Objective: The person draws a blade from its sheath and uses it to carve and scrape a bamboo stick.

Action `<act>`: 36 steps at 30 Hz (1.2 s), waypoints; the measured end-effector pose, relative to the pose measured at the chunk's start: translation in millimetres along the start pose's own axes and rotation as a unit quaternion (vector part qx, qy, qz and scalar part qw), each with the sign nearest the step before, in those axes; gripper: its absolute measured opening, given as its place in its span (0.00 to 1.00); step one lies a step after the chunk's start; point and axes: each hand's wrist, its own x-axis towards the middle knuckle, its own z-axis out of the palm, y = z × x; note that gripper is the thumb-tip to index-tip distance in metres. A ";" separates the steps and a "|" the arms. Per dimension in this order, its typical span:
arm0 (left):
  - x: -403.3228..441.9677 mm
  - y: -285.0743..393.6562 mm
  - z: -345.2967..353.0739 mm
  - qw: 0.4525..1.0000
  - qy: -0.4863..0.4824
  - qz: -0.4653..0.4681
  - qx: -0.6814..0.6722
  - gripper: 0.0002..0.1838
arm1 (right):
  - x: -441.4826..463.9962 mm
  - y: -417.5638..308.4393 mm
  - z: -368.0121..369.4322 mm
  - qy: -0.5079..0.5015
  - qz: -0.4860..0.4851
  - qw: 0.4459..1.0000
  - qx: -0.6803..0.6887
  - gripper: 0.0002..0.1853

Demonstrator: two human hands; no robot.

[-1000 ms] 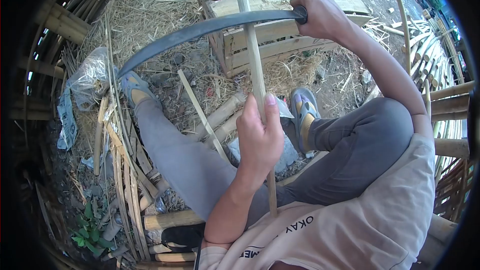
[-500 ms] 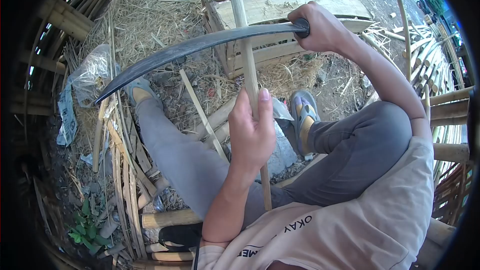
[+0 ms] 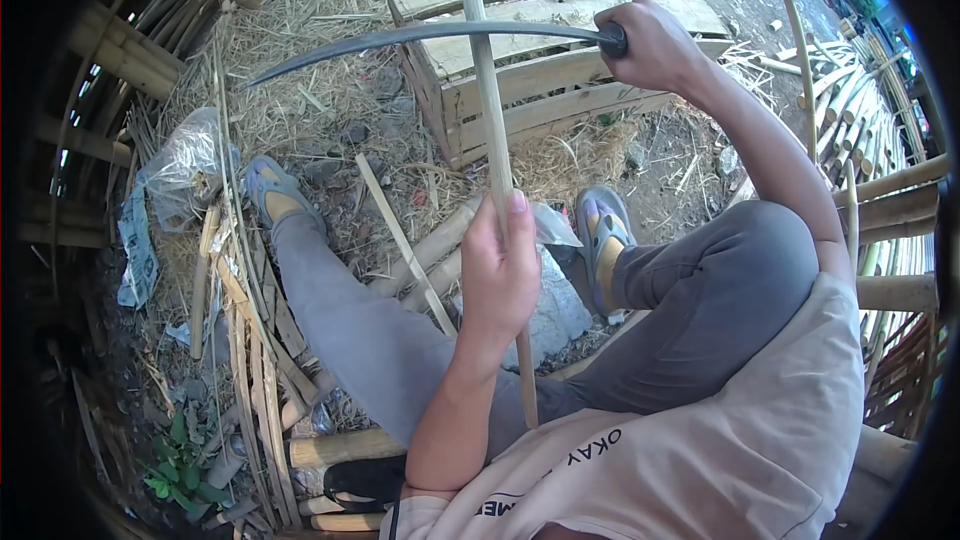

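My left hand is closed round a slim bamboo strip, which stands nearly upright in front of me. Its lower end reaches down to my lap, and its upper end shows against the slatted crate. My right hand, further out and to the right, grips the dark handle of a long curved sickle. The sickle's blade crosses the strip near its upper part and points left. Whether the edge bites into the strip, I cannot tell.
A slatted wooden crate stands ahead. Another pale strip leans by my left leg, near a grey stone block. Straw and a plastic bag lie at left. Bamboo poles are stacked at right.
The sickle has moved up along the bamboo strip, its tip swinging upward and the blade turning more edge-on. The strip's top end has come into view. My left hand keeps its grip.
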 end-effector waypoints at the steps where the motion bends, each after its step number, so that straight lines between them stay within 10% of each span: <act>1: -0.7 -1.6 1.0 1.000 0.009 0.015 0.019 0.17 | -7.4 -14.4 1.1 -0.005 -0.039 0.999 0.019 0.07; 20: -5.5 -0.1 2.3 0.997 0.021 0.029 0.063 0.16 | 14.7 17.4 8.2 0.061 -0.015 0.996 -0.063 0.14; 23: -9.3 -8.5 1.1 0.986 0.007 0.082 0.143 0.17 | 28.6 48.5 -11.4 0.022 0.139 0.987 -0.078 0.11; 27: -7.2 -2.3 -0.2 0.999 0.007 0.002 0.033 0.17 | 19.6 95.0 -10.7 0.131 0.126 0.978 -0.101 0.11; 36: 1.7 18.7 -10.6 0.943 -0.102 -0.153 -0.279 0.20 | -2.5 -17.5 -1.1 -0.058 -0.002 0.998 0.036 0.13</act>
